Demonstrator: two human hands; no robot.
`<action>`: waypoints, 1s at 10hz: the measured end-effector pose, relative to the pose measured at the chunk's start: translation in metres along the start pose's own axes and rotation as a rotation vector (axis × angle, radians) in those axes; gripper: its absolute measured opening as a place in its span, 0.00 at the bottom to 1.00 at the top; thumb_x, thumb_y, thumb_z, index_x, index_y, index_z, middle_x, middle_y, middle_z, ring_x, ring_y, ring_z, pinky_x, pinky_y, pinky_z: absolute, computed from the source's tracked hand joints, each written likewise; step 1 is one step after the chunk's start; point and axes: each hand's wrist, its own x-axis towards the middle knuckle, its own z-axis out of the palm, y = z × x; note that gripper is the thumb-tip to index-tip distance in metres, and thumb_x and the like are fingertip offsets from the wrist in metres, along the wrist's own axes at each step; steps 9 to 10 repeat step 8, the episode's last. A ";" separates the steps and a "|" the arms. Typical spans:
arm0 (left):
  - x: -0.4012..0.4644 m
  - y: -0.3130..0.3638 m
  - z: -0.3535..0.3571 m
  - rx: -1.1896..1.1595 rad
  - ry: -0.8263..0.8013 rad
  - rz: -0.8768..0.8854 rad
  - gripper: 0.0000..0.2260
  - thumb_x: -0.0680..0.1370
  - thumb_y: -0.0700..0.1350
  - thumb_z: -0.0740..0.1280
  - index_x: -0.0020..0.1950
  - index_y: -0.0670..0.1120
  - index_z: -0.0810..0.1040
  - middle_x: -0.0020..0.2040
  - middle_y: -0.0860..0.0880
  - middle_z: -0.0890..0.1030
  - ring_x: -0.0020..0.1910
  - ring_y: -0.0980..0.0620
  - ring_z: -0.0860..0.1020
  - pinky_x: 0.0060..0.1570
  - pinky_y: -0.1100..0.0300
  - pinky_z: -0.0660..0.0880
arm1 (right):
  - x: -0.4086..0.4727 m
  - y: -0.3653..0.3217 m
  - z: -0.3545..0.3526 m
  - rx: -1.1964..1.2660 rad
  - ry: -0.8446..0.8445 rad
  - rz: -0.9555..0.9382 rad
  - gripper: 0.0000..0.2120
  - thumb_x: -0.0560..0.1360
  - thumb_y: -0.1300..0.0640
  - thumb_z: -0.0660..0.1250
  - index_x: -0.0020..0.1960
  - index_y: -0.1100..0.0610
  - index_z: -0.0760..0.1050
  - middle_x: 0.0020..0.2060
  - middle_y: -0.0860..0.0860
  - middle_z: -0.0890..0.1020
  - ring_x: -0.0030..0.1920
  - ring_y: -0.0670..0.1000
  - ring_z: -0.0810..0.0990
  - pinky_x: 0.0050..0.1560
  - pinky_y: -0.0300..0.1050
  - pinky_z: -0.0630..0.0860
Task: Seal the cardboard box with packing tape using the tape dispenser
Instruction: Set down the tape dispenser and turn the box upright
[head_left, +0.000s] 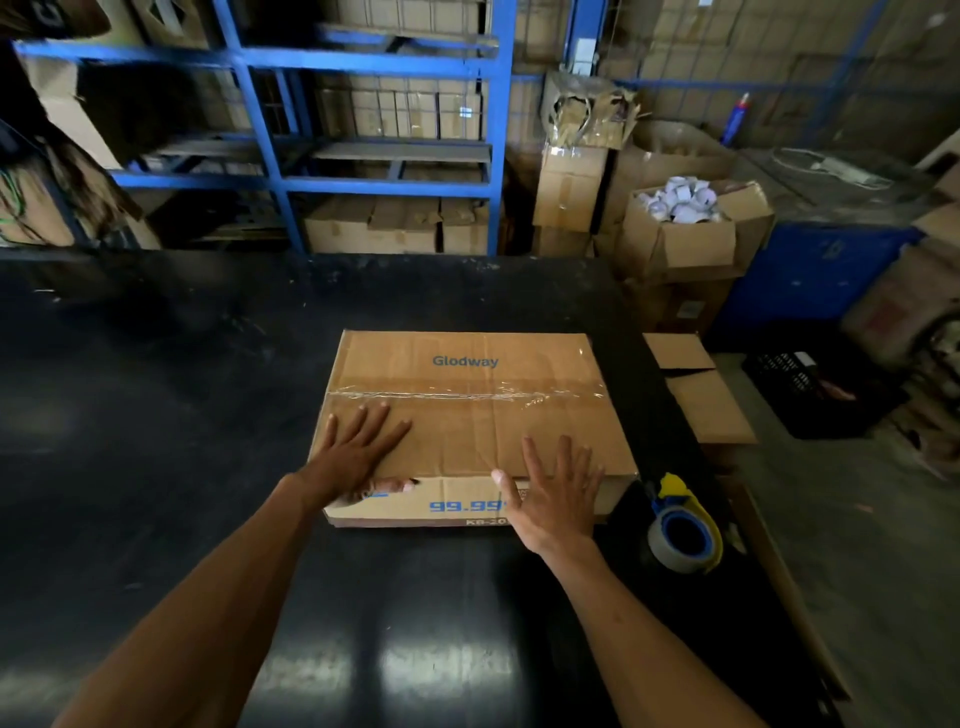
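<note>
Resting flat, both hands open: left hand (358, 447), right hand (558, 496), on taped cardboard box (467, 415).

Dim, wide-angle warp, glare on glossy black table (208, 415).

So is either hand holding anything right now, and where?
Nothing is gripped. Left hand and right hand lie open on the cardboard box; the tape dispenser sits untouched.

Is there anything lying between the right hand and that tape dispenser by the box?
Nothing visible. The right hand lies open at the cardboard box's near right corner, and the tape dispenser stands just to its right on the black table, with only bare tabletop between them.
</note>
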 end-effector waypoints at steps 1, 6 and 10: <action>-0.002 0.003 0.004 -0.011 0.021 -0.018 0.43 0.73 0.77 0.51 0.77 0.62 0.30 0.78 0.50 0.28 0.77 0.41 0.31 0.72 0.38 0.32 | 0.001 0.001 -0.002 -0.022 -0.012 -0.007 0.38 0.72 0.26 0.35 0.77 0.41 0.37 0.78 0.59 0.37 0.75 0.64 0.32 0.71 0.66 0.32; -0.018 0.032 0.015 -0.077 0.057 -0.174 0.52 0.59 0.82 0.30 0.78 0.57 0.31 0.78 0.49 0.29 0.78 0.44 0.32 0.74 0.38 0.33 | 0.012 0.013 -0.015 0.059 -0.231 -0.051 0.36 0.73 0.26 0.41 0.76 0.37 0.33 0.75 0.55 0.28 0.73 0.61 0.25 0.70 0.65 0.30; -0.055 0.066 0.046 -0.320 0.405 -0.227 0.42 0.77 0.72 0.40 0.81 0.44 0.50 0.81 0.41 0.49 0.80 0.40 0.48 0.76 0.36 0.46 | -0.028 0.078 -0.008 0.421 0.204 -0.279 0.27 0.81 0.42 0.56 0.77 0.49 0.60 0.78 0.49 0.56 0.78 0.48 0.47 0.76 0.59 0.51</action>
